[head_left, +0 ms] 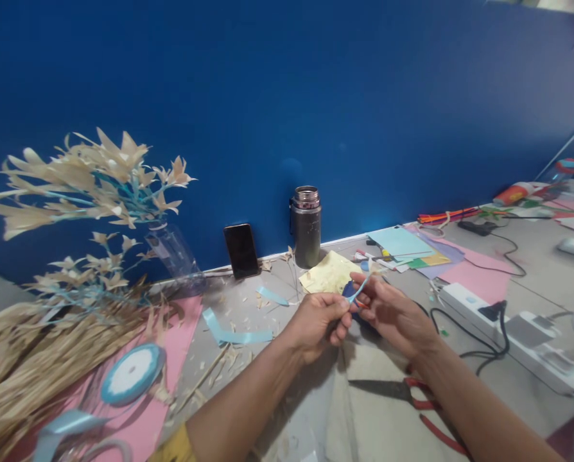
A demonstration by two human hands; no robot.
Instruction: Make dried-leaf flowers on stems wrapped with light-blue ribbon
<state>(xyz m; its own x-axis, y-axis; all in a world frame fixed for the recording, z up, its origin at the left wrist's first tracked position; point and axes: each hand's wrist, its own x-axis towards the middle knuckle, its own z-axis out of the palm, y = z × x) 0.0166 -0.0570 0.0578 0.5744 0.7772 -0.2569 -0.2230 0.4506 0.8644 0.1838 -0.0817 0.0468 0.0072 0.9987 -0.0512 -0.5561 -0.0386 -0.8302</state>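
Note:
Near the middle of the table, my left hand (323, 321) is closed, its thumb and fingers pinching the lower end of a thin light-blue stem (359, 290). My right hand (393, 314) is just to the right, its thumb and fingers around the stem's upper part, where a small pale tip shows. Behind the hands lies a crumpled yellow paper (328, 273). A dark blue object, partly hidden, is behind and below the fingers. Scissors with red handles (422, 393) lie beneath my right forearm. Pieces of light-blue ribbon (243, 336) rest left of my left hand.
A dark flask (307, 231) and a phone (241, 250) stand by the blue wall. At left are pale flowers (113, 173) in a clear bottle (174, 253), dried husks (41, 366) and a ribbon spool (133, 374). At right lie coloured papers (479, 269) and a power strip (513, 337).

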